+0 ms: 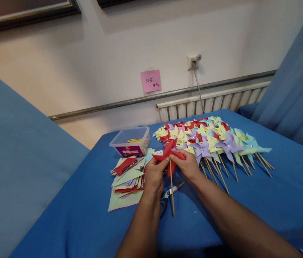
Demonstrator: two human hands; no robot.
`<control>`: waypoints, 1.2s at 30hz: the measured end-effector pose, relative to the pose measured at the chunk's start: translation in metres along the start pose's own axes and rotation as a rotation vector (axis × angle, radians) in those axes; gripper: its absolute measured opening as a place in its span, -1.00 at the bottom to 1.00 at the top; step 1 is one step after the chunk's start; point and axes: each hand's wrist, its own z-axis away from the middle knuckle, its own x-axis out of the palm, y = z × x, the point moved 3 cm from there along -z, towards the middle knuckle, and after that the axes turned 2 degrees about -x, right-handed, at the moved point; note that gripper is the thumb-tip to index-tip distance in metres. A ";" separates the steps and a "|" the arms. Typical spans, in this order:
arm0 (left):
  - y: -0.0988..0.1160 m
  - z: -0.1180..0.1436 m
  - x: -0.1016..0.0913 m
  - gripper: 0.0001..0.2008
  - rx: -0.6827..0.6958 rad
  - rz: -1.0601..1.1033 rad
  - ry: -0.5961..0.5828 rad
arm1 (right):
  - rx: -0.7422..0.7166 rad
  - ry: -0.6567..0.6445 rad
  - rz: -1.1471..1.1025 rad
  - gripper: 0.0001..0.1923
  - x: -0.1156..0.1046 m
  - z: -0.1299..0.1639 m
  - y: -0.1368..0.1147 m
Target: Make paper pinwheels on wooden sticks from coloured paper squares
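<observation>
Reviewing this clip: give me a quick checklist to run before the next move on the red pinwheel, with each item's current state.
1. Left hand grips the red pinwheel: ok.
2. Right hand grips it too: ok.
3. Wooden stick sits behind the paper, pointing down: ok.
4. Pin fastened through the centre: cannot tell, fingers cover it.
5. Scissors lie clear of both hands: ok.
6. Finished pinwheels lie apart from the work: ok.

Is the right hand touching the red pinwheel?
Touching. The head view shows the right hand with fingers closed on the red pinwheel; no gap visible.
</observation>
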 end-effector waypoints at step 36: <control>-0.001 -0.007 -0.010 -0.63 -0.026 -0.068 0.039 | 0.004 -0.064 -0.029 -0.65 0.001 0.000 0.006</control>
